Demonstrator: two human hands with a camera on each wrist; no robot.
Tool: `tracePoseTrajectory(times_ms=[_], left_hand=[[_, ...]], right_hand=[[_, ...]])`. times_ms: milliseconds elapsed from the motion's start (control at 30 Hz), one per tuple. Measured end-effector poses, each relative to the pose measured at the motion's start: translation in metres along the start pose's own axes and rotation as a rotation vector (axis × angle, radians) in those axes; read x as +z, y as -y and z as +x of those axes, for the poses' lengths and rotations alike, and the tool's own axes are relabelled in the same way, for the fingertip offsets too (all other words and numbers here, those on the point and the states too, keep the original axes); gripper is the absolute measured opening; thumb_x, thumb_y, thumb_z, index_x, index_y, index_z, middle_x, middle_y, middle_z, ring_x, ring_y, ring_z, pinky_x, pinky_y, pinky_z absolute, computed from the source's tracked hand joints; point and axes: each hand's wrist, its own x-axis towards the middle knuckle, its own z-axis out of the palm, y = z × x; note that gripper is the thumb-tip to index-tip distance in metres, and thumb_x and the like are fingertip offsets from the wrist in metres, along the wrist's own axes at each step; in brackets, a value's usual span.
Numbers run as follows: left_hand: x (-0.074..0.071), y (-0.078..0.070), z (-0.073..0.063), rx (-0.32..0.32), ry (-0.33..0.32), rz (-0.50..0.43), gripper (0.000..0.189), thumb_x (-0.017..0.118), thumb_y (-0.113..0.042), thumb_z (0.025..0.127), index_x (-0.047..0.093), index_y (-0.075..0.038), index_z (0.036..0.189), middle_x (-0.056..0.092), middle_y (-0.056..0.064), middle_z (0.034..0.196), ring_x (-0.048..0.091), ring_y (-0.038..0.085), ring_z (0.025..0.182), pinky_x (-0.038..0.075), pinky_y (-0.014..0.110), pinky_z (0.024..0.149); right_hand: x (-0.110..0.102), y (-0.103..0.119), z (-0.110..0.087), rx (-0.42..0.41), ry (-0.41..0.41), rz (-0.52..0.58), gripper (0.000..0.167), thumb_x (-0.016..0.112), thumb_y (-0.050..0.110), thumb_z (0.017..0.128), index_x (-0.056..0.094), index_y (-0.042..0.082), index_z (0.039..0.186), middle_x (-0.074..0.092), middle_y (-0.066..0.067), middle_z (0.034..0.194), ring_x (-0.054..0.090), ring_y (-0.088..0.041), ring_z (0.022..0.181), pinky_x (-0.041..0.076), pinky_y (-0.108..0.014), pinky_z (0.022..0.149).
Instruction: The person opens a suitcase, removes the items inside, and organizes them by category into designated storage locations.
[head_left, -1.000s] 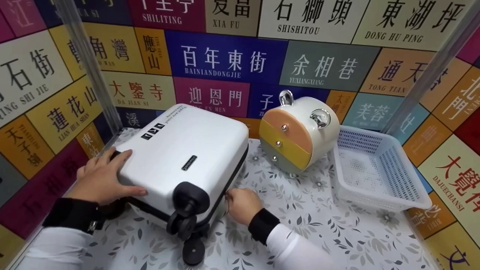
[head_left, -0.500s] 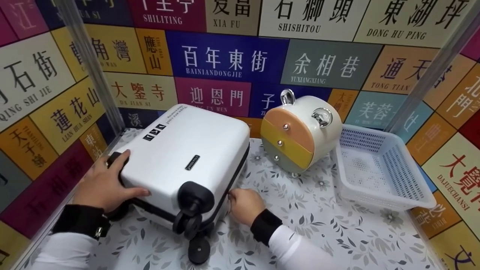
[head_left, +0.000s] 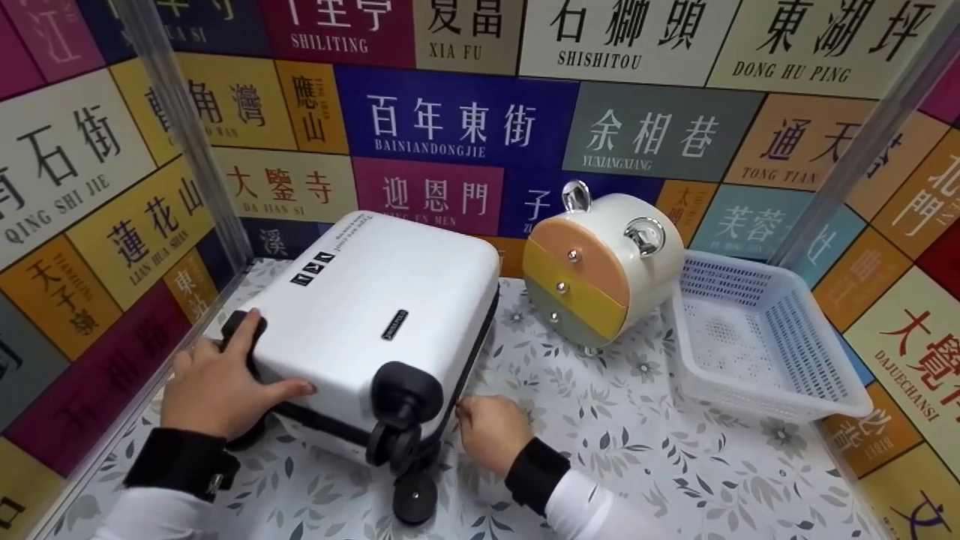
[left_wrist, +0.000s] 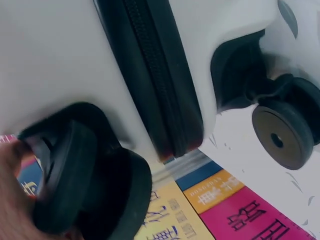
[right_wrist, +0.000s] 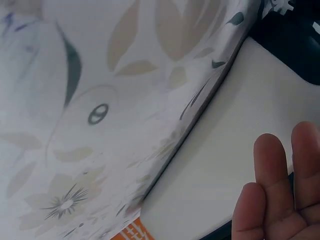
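A small white hard-shell suitcase (head_left: 427, 277) lies flat, its wheeled end toward me. My left hand (head_left: 214, 386) grips its left wheel corner, thumb on the shell's edge and index finger along the black wheel housing. In the left wrist view, fingers reach round the black wheel (left_wrist: 65, 180), beside the zipper band (left_wrist: 150, 65). At the suitcase's right side, my right hand (head_left: 491, 435) has its thumb and index finger together at the zipper seam, pinching the pull, which is mostly hidden. Its other fingers (right_wrist: 272, 170) show beside the white shell in the right wrist view.
A rounded white drawer box (head_left: 652, 270) with orange, yellow and grey drawers stands behind on the right. Beside it is a white plastic basket (head_left: 765, 401). Printed sign walls (head_left: 457, 112) enclose the leaf-patterned tabletop (head_left: 622, 450).
The suitcase's near wheels have shifted right, and my left hand has moved right with that corner. My right hand has slid slightly toward me along the seam.
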Motion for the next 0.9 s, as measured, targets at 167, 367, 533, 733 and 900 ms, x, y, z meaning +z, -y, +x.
tracePoseTrajectory(times_ms=[167, 367, 533, 733, 900], left_hand=[[0.006, -0.023, -0.016, -0.086, -0.013, 0.006, 0.141, 0.048, -0.103, 0.057, 0.013, -0.019, 0.165, 0.044, 0.052, 0.121, 0.044, 0.063, 0.102, 0.044, 0.068, 0.07], [0.011, -0.039, -0.026, -0.14, -0.056, 0.025, 0.142, 0.048, -0.103, 0.056, 0.016, -0.018, 0.165, 0.044, 0.05, 0.117, 0.045, 0.06, 0.097, 0.045, 0.063, 0.064], [0.01, -0.04, -0.026, -0.145, -0.035, 0.025, 0.143, 0.047, -0.104, 0.056, 0.013, -0.018, 0.165, 0.043, 0.051, 0.119, 0.045, 0.062, 0.099, 0.046, 0.065, 0.065], [0.01, -0.043, -0.028, -0.154, 0.0, 0.012, 0.142, 0.047, -0.103, 0.058, 0.013, -0.017, 0.165, 0.043, 0.05, 0.12, 0.046, 0.062, 0.099, 0.046, 0.064, 0.065], [0.011, -0.048, -0.029, -0.151, -0.009, 0.009, 0.138, 0.048, -0.101, 0.061, 0.015, -0.016, 0.164, 0.047, 0.049, 0.118, 0.049, 0.061, 0.097, 0.046, 0.065, 0.069]], right_hand=[[-0.005, -0.012, 0.005, 0.043, -0.062, -0.021, 0.028, 0.06, 0.014, 0.096, 0.062, 0.018, 0.068, 0.065, 0.002, 0.067, 0.068, -0.025, 0.07, 0.055, -0.043, 0.065], [-0.008, -0.017, 0.002, 0.061, -0.1, -0.024, 0.029, 0.06, 0.015, 0.098, 0.064, 0.017, 0.069, 0.066, 0.001, 0.068, 0.068, -0.024, 0.069, 0.054, -0.042, 0.064], [-0.008, -0.015, -0.006, 0.034, -0.105, -0.028, 0.032, 0.061, 0.016, 0.097, 0.058, 0.019, 0.065, 0.059, 0.005, 0.061, 0.063, -0.021, 0.06, 0.051, -0.039, 0.057], [-0.011, -0.017, -0.006, 0.031, -0.113, -0.027, 0.032, 0.062, 0.014, 0.096, 0.057, 0.019, 0.064, 0.058, 0.004, 0.06, 0.063, -0.022, 0.06, 0.05, -0.041, 0.057], [-0.01, -0.022, -0.005, 0.039, -0.156, -0.029, 0.034, 0.062, 0.012, 0.094, 0.052, 0.018, 0.062, 0.056, 0.003, 0.059, 0.062, -0.022, 0.058, 0.049, -0.04, 0.055]])
